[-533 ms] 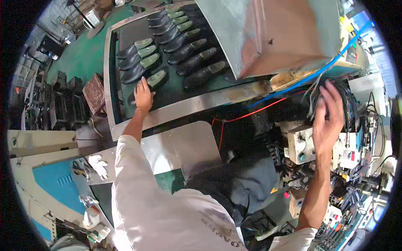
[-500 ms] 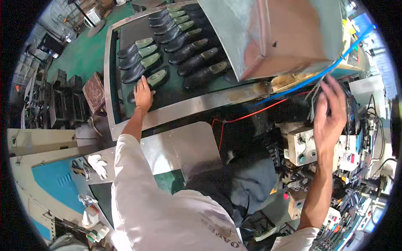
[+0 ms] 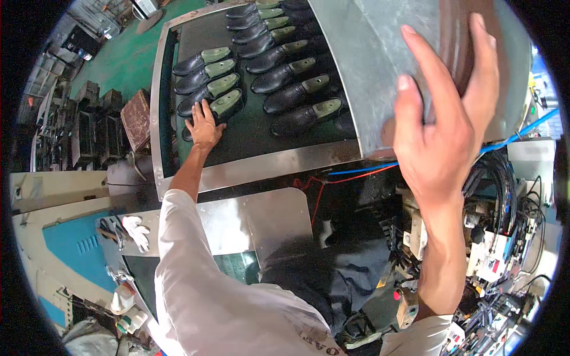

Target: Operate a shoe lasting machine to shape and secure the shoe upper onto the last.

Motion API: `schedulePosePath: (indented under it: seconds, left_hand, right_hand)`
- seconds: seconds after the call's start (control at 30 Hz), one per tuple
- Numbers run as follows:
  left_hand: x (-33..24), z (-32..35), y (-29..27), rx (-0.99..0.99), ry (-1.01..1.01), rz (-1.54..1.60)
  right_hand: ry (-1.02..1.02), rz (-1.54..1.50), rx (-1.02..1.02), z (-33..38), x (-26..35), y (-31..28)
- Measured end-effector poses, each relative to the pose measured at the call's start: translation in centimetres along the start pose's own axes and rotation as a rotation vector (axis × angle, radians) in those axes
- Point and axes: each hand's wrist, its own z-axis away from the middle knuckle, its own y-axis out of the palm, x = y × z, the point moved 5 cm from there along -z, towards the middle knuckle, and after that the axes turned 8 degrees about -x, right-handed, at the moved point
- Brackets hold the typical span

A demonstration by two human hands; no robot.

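My left hand (image 3: 203, 126) lies over the toe part of the nearest black shoe (image 3: 236, 107) in the left row, fingers stretched and thumb apart. A pale green last fills that shoe's opening; the hand covers much of its front. Behind it, more black shoes on green lasts (image 3: 218, 70) line up on the dark conveyor belt (image 3: 249, 142). My right hand (image 3: 442, 113) is raised with fingers spread and nothing in it. It appears in front of the grey metal hood (image 3: 368, 65); whether it touches the hood I cannot tell.
A second row of black shoes (image 3: 297, 92) runs beside the hood. A metal rim (image 3: 285, 160) edges the belt. Blue tubing (image 3: 510, 141) and a red hose (image 3: 356, 176) pass below the hood. White gloves (image 3: 136, 232) and tools lie left; machine parts crowd the right.
My right hand has moved up and inward from the cables to before the hood. The left hand stays at the nearest shoe. The whole view has shifted slightly.
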Motion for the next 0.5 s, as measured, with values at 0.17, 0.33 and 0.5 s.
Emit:
schedulePosePath:
  seconds: [0.17, 0.33, 0.5]
  left_hand:
    - [0.0, -0.4, -0.2, -0.038, -0.011, 0.014]
    - [0.5, -3.0, 0.3, -0.046, -0.032, 0.016]
    - [0.7, -6.9, 0.5, -0.008, -0.036, 0.025]
  right_hand:
    - [-0.026, 0.018, 0.368, -1.4, 0.5, -0.4]
    - [-0.013, 0.019, 0.208, -0.2, -0.8, -0.2]
    - [-0.020, 0.073, 0.268, -0.2, -0.5, 0.0]
